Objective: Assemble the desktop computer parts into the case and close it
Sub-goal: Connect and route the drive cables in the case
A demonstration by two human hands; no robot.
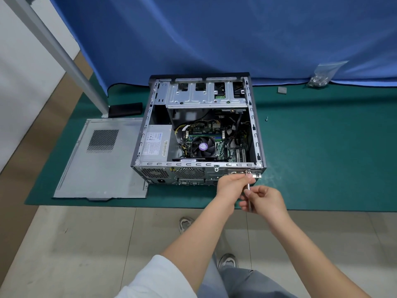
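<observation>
An open desktop case (150, 125) lies on its side on the green mat, showing the power supply (155, 143), the CPU fan (203, 145) and the drive cage (206, 94). Its grey side panel (101, 160) lies flat to the left. At the case's rear right corner, my left hand (231, 183) pinches the tip end of a screwdriver (248, 195) against the expansion slot bracket (245, 173). My right hand (263, 201) grips the screwdriver's handle just below.
A loose screw (266, 118) lies on the green mat (322, 158) right of the case. A plastic bag of screws (320, 77) and a small grey pad (282, 90) sit at the back right. A metal post (64, 54) and a black block (125, 109) stand at left.
</observation>
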